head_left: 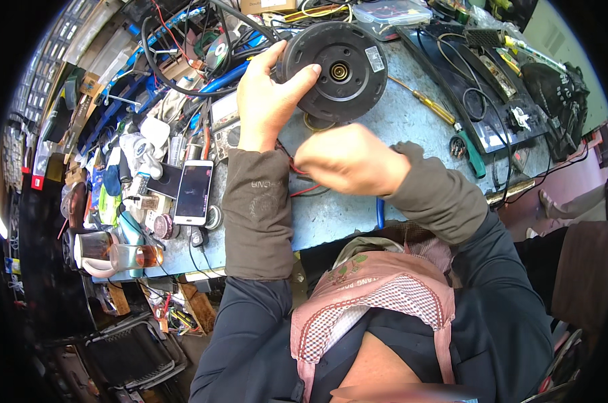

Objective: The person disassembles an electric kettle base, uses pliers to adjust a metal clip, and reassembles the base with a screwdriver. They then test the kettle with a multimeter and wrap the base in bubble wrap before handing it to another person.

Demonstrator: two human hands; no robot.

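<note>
A round black disc with a brass-ringed socket in its middle, which looks like an electric kettle's base (pixel 344 97), is tilted up over the worktable. My left hand (pixel 272 91) is closed on its left edge, thumb across the face. Just below the disc is my right hand (pixel 351 161), curled into a loose fist and slightly smeared by motion. Its fingertips are turned away, so what it may hold is hidden. A yellowish ring (pixel 316 123) shows under the disc's lower edge. Red and black wires (pixel 311 191) lie on the table between my forearms.
Right of the disc lie a yellow-handled screwdriver (pixel 435 107) and a green-handled one (pixel 475 156), beside a black panel (pixel 479 94) with cables. Leftward are a white phone (pixel 194 193), a glass pitcher (pixel 96 248) and piled parts. A blue handle (pixel 380 211) is near the front edge.
</note>
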